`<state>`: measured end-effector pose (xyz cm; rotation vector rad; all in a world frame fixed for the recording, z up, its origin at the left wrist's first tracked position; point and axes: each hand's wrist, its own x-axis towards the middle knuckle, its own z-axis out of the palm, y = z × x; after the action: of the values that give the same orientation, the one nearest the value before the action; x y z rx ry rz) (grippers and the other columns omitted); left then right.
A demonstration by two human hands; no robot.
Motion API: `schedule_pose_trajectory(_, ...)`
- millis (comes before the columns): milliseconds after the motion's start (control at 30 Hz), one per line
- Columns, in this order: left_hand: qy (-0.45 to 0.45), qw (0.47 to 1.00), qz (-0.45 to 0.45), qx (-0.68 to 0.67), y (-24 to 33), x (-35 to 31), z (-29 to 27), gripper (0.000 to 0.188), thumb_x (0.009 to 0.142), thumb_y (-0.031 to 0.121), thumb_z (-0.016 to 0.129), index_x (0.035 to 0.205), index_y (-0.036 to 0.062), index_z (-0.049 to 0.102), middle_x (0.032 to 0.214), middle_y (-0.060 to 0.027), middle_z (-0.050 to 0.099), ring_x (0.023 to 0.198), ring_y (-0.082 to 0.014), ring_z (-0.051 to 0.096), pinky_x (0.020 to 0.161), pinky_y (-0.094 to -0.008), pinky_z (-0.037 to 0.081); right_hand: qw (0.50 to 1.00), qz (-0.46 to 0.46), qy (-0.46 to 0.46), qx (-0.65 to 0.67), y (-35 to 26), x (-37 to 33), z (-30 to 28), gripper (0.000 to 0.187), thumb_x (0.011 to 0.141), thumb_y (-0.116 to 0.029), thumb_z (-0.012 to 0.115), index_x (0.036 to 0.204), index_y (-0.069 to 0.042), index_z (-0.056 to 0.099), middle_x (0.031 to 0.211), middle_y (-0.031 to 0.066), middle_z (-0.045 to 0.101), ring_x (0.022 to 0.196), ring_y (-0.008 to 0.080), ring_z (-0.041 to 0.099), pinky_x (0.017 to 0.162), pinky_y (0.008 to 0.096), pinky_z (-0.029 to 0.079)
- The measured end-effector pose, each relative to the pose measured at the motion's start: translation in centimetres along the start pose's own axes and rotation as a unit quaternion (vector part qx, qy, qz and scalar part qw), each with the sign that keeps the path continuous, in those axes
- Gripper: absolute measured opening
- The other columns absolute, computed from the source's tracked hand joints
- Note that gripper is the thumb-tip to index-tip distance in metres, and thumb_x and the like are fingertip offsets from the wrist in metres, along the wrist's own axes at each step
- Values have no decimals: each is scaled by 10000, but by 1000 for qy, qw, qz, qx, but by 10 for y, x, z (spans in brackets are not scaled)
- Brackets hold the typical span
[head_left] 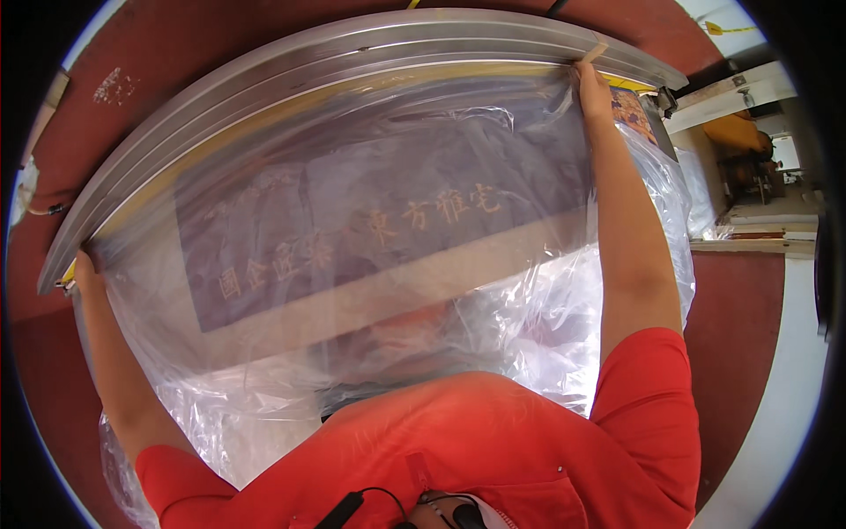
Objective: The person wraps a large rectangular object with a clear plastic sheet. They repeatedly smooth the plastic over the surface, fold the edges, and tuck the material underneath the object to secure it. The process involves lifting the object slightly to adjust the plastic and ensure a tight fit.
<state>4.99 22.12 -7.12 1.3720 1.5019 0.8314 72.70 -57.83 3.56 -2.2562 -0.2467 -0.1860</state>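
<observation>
A large clear plastic sheet [529,291] is drawn up in front of me, wrinkled and shiny. Through it shows a dark panel [264,203] with lighter lettering and pale borders. Along the panel's far edge runs a long, grooved metal rail [352,53], bowed by the lens. My left hand [85,266] is closed on the sheet's edge by the rail's left end, its fingertips partly hidden. Toward the right end, my right hand [593,88] pinches the sheet against the rail. A small beige strip [596,51] sticks out beside its fingers. Both arms are stretched out wide.
Dark red flooring [736,317] surrounds the work. Yellow strips [630,83] and a patterned orange piece [633,113] show near the rail's right end. A white frame [740,93] and some machinery [749,167] stand at the right. Loose plastic hangs around my body.
</observation>
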Motion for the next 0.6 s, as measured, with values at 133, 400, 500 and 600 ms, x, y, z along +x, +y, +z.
schedule_pose_trajectory(133,-48,995,-32,-87,20,-24,-10,278,829,292,432,940,58,535,771,-45,534,622,-143,520,544,-258,442,994,-30,-100,12,-22,-14,-8,446,726,-411,509,915,-12,579,867,82,566,812,162,498,728,261,370)
schedule_pose_trajectory(400,27,980,121,154,44,-131,-98,273,790,292,458,906,69,565,673,-18,512,566,-118,472,505,-256,378,946,44,-251,201,-85,-111,-7,177,715,-227,628,757,-57,602,684,-25,558,618,37,459,575,180,363)
schedule_pose_trajectory(500,231,654,107,712,19,-168,-147,251,796,233,414,894,57,563,769,-83,569,710,-209,535,603,-322,400,905,-33,-291,309,-77,-130,18,165,724,-203,622,743,-42,592,656,-29,549,571,28,442,522,177,350)
schedule_pose_trajectory(600,-77,670,444,589,84,-209,-15,236,804,214,421,899,40,550,782,-104,570,735,-226,537,635,-329,400,892,-46,-310,326,-79,-135,20,145,770,-176,560,784,-33,570,709,-26,557,612,31,471,565,170,371)
